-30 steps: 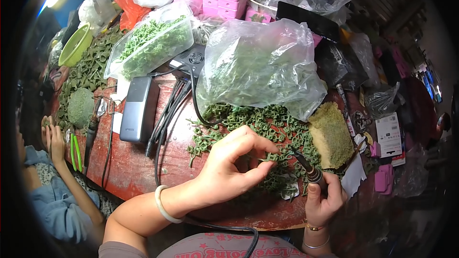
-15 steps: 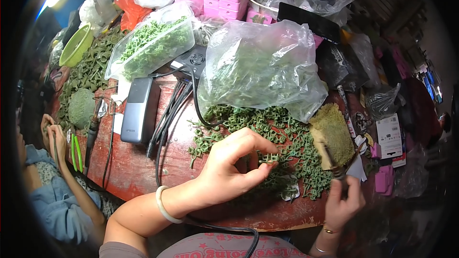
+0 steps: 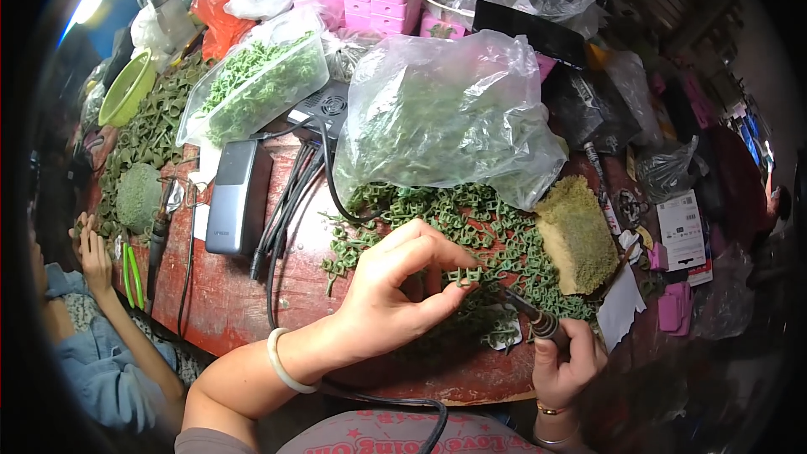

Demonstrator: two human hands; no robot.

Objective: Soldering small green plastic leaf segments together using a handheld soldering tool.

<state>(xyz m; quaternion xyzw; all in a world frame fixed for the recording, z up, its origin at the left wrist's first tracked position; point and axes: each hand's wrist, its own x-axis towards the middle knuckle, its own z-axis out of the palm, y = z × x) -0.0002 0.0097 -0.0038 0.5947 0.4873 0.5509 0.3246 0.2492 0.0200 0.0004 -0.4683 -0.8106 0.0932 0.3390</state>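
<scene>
My left hand pinches a small green piece between thumb and index finger. My right hand grips a dark soldering-iron-like tool, its thin tip angled up toward the piece; whether they touch I cannot tell. Below both hands lies a spread of small green pieces on the worn red table. A yellowish, green-crusted sponge pad lies just right of the pile.
A plastic bag, translucent tub, power bank, cables and pink boxes crowd the table. Green pliers lie at left, near a co-worker's hands. A white paper lies at right.
My right hand swung right toward the sponge pad with the tool, then came back left toward my left hand. My left hand still pinches at nearly the same place; the view shifted slightly.
</scene>
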